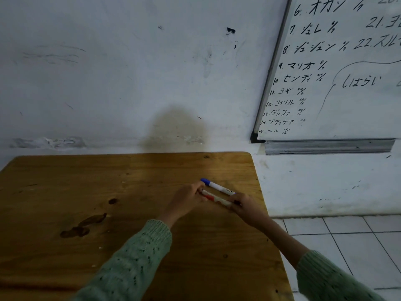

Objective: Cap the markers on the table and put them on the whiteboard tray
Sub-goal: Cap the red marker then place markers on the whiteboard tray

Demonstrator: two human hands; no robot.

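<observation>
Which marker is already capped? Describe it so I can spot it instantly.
Start at the brown wooden table, near its right edge. Two white markers lie side by side there. It's the farther one, the blue-capped white marker; both hands grip the nearer red-banded white marker.

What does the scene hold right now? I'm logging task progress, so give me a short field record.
left hand: grips the red-banded white marker at its cap end
right hand: grips the same marker's other end
blue-capped white marker: capped, lying on the brown wooden table
grey metal whiteboard tray: no markers visible
</observation>
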